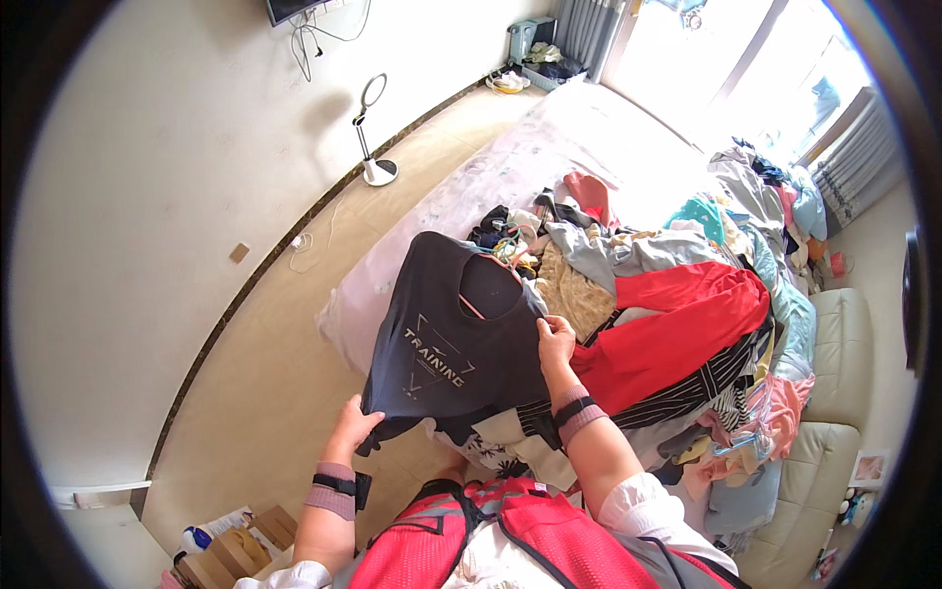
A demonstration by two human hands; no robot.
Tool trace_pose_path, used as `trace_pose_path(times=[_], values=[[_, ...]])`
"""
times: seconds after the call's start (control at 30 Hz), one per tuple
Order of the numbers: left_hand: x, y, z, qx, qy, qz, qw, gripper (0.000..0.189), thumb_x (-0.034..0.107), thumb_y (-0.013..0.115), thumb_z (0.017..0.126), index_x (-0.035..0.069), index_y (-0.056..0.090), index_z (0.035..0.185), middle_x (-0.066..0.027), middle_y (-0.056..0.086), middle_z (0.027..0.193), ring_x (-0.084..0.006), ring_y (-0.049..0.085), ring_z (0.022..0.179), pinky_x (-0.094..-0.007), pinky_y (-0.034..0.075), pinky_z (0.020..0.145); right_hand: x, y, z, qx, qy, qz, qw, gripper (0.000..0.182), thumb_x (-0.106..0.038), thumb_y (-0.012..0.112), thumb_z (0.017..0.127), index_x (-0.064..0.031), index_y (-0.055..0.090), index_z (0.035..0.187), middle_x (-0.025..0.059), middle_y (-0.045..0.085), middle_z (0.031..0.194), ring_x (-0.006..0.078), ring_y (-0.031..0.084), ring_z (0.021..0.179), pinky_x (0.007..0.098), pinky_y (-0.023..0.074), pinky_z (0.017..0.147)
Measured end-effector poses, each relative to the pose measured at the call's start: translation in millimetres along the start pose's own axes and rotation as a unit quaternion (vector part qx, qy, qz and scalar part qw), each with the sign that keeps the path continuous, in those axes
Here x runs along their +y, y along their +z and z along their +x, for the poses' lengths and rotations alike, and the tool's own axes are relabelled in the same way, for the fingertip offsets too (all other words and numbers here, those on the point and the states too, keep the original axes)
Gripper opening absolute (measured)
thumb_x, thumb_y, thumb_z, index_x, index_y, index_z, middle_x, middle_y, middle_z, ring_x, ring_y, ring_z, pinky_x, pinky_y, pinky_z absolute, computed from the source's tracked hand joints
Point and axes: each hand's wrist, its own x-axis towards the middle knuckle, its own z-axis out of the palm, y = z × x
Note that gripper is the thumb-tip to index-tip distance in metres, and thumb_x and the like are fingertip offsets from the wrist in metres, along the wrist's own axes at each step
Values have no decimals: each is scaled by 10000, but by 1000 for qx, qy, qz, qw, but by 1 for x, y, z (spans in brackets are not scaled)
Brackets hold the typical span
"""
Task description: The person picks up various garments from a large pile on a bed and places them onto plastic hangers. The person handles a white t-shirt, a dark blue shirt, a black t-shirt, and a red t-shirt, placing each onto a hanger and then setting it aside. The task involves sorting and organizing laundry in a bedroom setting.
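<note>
A dark T-shirt [441, 331] with pale printed lettering is spread out before me, a pink hanger [472, 306] showing in its neck opening. My left hand [355, 427] pinches the shirt at its lower left. Higher up, my right hand [556, 342] grips the shirt's right side. Beyond and to the right lies a heap of clothes: a red garment [662, 331], a black-and-white striped garment [688, 390], a tan patterned garment [572, 291] and grey cloth [662, 252]. Several hangers [515, 250] lie by the shirt's neck.
The heap rests on a bed with a pale floral cover [434, 202]. A cream leather sofa [820, 471] stands at right. On the floor are a ring lamp [380, 172], a cable [331, 232] and, at lower left, a cardboard box [221, 559]. Blue hangers [751, 434] lie near the sofa.
</note>
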Motion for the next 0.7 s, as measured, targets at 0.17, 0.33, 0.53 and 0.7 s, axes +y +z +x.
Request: trace_pose_path(times=[0.17, 0.33, 0.53, 0.7], values=[[-39, 14, 44, 9, 27, 44, 999, 343, 140, 753, 743, 14, 625, 1035, -192, 714, 972, -327, 702, 892, -416, 535, 786, 9, 22, 22, -2, 25, -71, 997, 252, -295, 763, 828, -98, 740, 984, 77, 740, 843, 210, 705, 792, 352, 536, 746], [-11, 18, 45, 6, 31, 95, 995, 449, 158, 768, 757, 16, 631, 1160, -193, 693, 1095, -332, 669, 1022, -405, 523, 892, 27, 33, 41, 0, 54, -102, 993, 239, -297, 752, 830, -106, 738, 973, 93, 746, 876, 259, 715, 845, 384, 544, 781], [-34, 23, 46, -43, 44, 67, 996, 455, 156, 772, 799, 11, 642, 1211, -160, 670, 1162, -240, 647, 1070, -375, 523, 942, 40, 41, 50, 5, 45, -140, 989, 227, -290, 736, 840, -113, 735, 981, 108, 745, 921, 287, 711, 889, 409, 541, 800], [-40, 23, 27, -85, -16, 31, 996, 428, 132, 758, 834, -1, 630, 1220, -127, 685, 1121, -201, 657, 1020, -346, 538, 900, 50, 40, 56, -9, 48, -148, 988, 234, -283, 719, 849, -99, 735, 993, 121, 741, 961, 290, 708, 916, 414, 543, 826]])
